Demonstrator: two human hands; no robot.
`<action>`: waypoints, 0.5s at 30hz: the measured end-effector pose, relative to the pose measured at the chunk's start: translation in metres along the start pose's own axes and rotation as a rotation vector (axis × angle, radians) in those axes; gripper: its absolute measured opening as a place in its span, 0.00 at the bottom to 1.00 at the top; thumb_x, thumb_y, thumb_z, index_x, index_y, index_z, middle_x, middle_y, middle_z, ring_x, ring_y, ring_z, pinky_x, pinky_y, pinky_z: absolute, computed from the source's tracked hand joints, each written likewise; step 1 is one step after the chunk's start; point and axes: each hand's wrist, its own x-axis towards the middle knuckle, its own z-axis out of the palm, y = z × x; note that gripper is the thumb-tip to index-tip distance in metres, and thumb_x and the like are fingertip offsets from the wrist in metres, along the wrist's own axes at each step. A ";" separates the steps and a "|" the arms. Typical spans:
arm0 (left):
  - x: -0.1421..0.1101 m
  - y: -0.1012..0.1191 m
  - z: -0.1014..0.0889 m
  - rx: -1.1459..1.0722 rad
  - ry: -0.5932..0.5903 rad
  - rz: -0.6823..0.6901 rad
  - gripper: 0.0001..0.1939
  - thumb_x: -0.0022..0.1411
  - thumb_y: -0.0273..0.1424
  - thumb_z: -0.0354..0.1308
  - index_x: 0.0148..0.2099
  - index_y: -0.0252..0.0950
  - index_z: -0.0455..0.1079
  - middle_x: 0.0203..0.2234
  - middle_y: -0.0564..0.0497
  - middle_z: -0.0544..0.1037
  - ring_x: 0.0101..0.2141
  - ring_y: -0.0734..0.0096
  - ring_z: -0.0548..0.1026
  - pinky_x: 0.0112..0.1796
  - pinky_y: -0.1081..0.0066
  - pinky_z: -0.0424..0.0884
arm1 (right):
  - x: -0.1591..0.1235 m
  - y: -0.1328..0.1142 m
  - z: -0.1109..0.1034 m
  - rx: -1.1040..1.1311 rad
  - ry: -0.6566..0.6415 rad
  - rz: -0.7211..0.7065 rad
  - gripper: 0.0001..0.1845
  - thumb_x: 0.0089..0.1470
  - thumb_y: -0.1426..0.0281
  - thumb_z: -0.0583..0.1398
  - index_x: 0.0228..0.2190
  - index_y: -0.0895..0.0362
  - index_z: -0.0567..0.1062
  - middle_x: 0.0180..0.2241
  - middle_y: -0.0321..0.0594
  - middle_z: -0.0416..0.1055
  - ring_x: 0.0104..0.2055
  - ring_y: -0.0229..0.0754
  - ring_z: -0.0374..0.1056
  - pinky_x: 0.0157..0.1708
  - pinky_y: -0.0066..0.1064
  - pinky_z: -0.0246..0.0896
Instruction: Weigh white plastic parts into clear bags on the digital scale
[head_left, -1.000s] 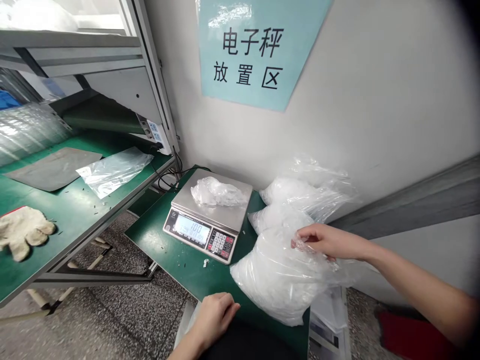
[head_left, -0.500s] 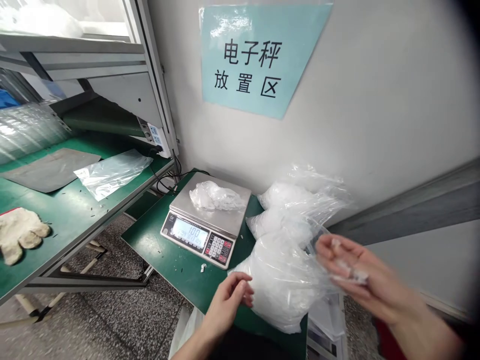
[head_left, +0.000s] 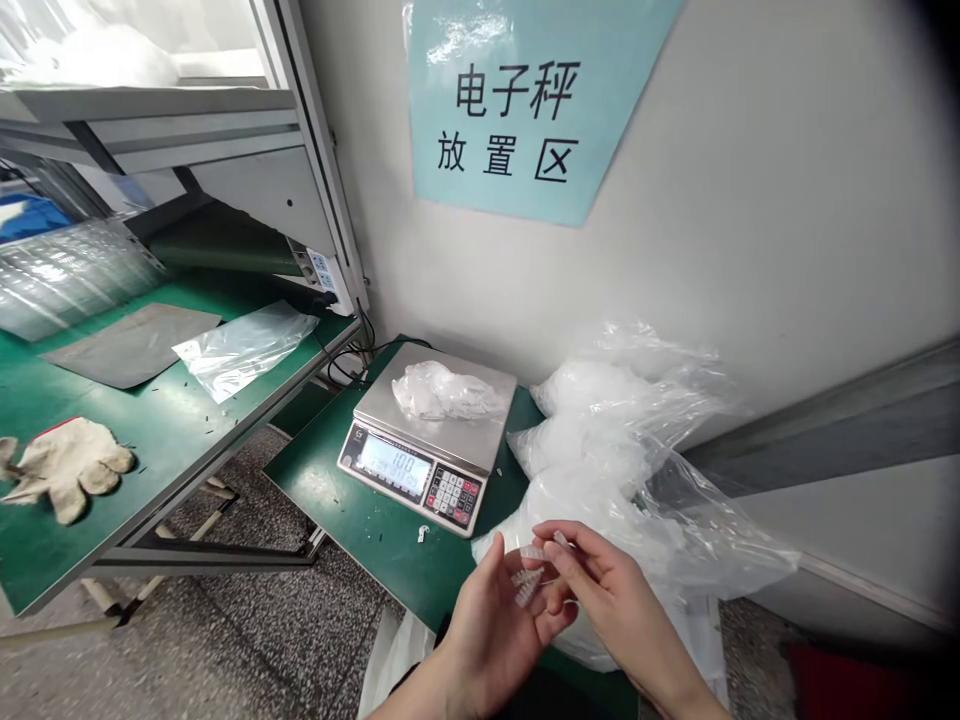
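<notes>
Left hand (head_left: 499, 625) open, cupping small clear plastic pieces (head_left: 528, 585); right hand (head_left: 607, 590) fingers pinching one piece, beside big bag (head_left: 600, 480) and scale (head_left: 427, 440).

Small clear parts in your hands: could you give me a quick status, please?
Left hand cupped, open, small clear parts on the palm. Right hand fingers pinching one. Big clear bag open behind; scale holds a small bag.
</notes>
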 end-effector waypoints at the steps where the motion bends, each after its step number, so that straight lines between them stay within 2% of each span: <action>1: 0.000 0.002 -0.001 0.000 -0.002 -0.001 0.22 0.62 0.40 0.44 0.40 0.23 0.67 0.31 0.43 0.71 0.33 0.68 0.70 0.41 0.68 0.61 | 0.001 0.002 -0.001 -0.004 0.004 -0.005 0.16 0.54 0.58 0.55 0.38 0.57 0.66 0.30 0.38 0.69 0.26 0.36 0.66 0.27 0.24 0.63; 3: 0.001 0.004 -0.002 0.017 0.003 0.010 0.22 0.62 0.39 0.45 0.41 0.23 0.67 0.31 0.42 0.71 0.34 0.65 0.71 0.40 0.70 0.61 | 0.003 0.005 -0.002 -0.074 0.008 -0.050 0.15 0.55 0.59 0.54 0.39 0.56 0.66 0.34 0.39 0.69 0.32 0.39 0.67 0.33 0.26 0.64; 6: 0.004 0.007 -0.007 0.029 0.056 0.031 0.19 0.62 0.38 0.46 0.40 0.25 0.67 0.30 0.43 0.72 0.32 0.67 0.72 0.37 0.71 0.63 | 0.005 0.010 0.002 -0.296 -0.016 -0.204 0.11 0.58 0.64 0.49 0.39 0.54 0.67 0.39 0.38 0.66 0.40 0.39 0.64 0.39 0.26 0.62; 10: 0.011 0.007 -0.023 0.003 0.086 0.014 0.17 0.60 0.38 0.48 0.36 0.28 0.67 0.27 0.47 0.72 0.30 0.71 0.71 0.34 0.73 0.63 | 0.008 0.020 0.009 -0.654 -0.110 -0.437 0.14 0.57 0.71 0.48 0.44 0.51 0.64 0.44 0.39 0.62 0.46 0.41 0.59 0.44 0.33 0.59; 13: 0.015 0.005 -0.034 0.038 0.098 0.027 0.16 0.59 0.38 0.49 0.36 0.27 0.67 0.29 0.46 0.70 0.32 0.71 0.70 0.34 0.74 0.63 | 0.009 0.029 0.012 -0.793 -0.192 -0.487 0.19 0.55 0.74 0.47 0.49 0.50 0.60 0.47 0.40 0.58 0.49 0.43 0.56 0.47 0.36 0.59; 15: 0.016 0.004 -0.038 0.142 0.173 0.075 0.13 0.57 0.36 0.52 0.35 0.28 0.66 0.29 0.48 0.69 0.31 0.74 0.69 0.33 0.76 0.63 | 0.009 0.031 0.014 -0.809 -0.220 -0.485 0.20 0.56 0.74 0.47 0.50 0.49 0.58 0.49 0.39 0.57 0.51 0.43 0.55 0.48 0.36 0.58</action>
